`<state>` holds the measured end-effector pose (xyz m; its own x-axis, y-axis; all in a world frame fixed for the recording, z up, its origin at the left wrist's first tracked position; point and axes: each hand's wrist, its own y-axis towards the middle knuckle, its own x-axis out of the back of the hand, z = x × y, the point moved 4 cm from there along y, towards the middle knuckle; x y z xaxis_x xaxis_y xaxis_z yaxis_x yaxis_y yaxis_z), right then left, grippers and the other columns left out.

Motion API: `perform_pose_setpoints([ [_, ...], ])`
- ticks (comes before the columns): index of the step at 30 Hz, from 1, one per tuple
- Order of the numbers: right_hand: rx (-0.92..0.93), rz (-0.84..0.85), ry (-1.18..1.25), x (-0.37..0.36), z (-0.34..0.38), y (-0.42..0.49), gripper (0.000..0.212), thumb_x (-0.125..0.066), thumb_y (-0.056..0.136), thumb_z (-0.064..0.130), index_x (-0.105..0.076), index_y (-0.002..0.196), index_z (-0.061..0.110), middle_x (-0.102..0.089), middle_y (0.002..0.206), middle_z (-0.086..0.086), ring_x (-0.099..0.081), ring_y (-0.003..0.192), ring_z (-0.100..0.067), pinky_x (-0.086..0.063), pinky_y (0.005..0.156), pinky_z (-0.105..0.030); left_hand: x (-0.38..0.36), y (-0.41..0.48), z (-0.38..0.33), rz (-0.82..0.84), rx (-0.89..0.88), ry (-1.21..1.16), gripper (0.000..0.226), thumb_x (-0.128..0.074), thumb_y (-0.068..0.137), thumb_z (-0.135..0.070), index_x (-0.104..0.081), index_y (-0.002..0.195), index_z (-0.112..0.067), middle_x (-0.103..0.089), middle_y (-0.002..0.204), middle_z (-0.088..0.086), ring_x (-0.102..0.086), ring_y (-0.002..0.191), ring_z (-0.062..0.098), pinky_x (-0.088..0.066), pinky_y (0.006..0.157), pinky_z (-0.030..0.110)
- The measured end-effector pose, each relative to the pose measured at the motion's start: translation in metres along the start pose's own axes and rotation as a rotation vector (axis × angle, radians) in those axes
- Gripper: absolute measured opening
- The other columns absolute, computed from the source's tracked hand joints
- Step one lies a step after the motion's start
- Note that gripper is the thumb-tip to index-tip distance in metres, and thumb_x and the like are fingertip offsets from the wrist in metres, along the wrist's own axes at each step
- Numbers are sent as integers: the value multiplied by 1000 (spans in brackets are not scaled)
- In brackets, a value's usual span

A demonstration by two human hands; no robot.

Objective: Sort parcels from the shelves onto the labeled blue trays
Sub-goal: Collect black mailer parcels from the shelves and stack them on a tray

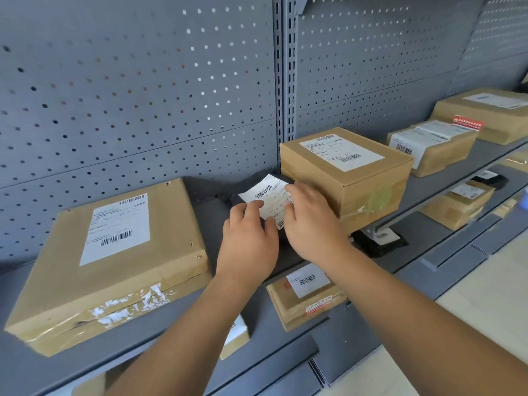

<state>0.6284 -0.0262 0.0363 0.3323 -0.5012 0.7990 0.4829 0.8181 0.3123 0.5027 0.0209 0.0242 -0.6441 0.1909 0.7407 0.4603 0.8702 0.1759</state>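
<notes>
A black soft parcel [228, 197] with a white barcode label [267, 190] lies on the grey shelf [185, 318], between a large flat cardboard box [114, 267] and a smaller cardboard box [357, 178]. My left hand [248, 238] grips the parcel's near left side, with fingertips on the label. From the right, my right hand [311, 224] holds it with fingers curled over the label. Most of the parcel is hidden under both hands. No blue tray is in view.
The grey pegboard [143, 95] backs the shelf. More labelled boxes [428, 150] [491, 112] stand further right on the same shelf. Lower shelves hold a small cardboard parcel [305, 298], a black parcel [380, 241] and another box [457, 204]. Pale floor shows at the bottom right.
</notes>
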Motion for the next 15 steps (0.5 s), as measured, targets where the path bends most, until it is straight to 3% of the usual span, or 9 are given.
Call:
perform_pose_setpoints([
  [4,-13,39,10,-7,-4,3,38,-42,100,22,-48,136,13,-53,134,-7,-50,121,-31,-48,96,-51,-4,2,0,8,80,-1,52,-49,103,-37,-38,153,-24,-36,157,2,-35,142,27,-34,110,38],
  [11,-76,127,26,-10,-8,2,30,-39,99,30,-50,124,19,-58,124,-4,-58,113,-32,-54,89,-51,-3,4,6,-25,155,-20,54,-51,102,-33,-35,152,-22,-41,154,5,-49,133,31,-43,108,41],
  [15,-93,181,28,-11,-10,-1,28,-40,103,26,-52,124,12,-64,128,-10,-61,114,-36,-54,89,-49,-2,3,10,-25,199,-28,43,-50,102,-29,-38,142,-23,-64,129,4,-65,103,30,-54,80,37],
])
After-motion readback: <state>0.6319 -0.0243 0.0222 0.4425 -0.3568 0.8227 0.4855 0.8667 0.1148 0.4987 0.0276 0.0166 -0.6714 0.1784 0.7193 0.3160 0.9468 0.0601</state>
